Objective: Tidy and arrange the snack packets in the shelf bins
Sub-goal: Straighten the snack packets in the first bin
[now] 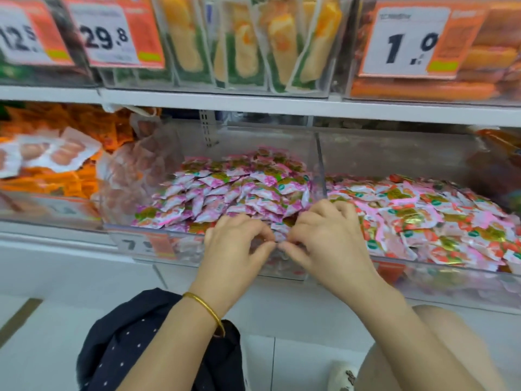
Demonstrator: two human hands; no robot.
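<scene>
Snack packets (pixel 225 187) heaped to bin (pixel 318 153) rim, left hand (pixel 236 245) and right hand (pixel 329 235) pinching some

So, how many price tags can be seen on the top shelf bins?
3. The 12.5 tag at far left, cut by the frame; the 29.8 tag beside it; the 1.9 tag at right. Others may lie out of view.

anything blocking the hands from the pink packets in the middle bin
Nothing visible does. The left hand and right hand reach over the clear front wall of the bin, fingers curled on the pink packets at its front.
</scene>
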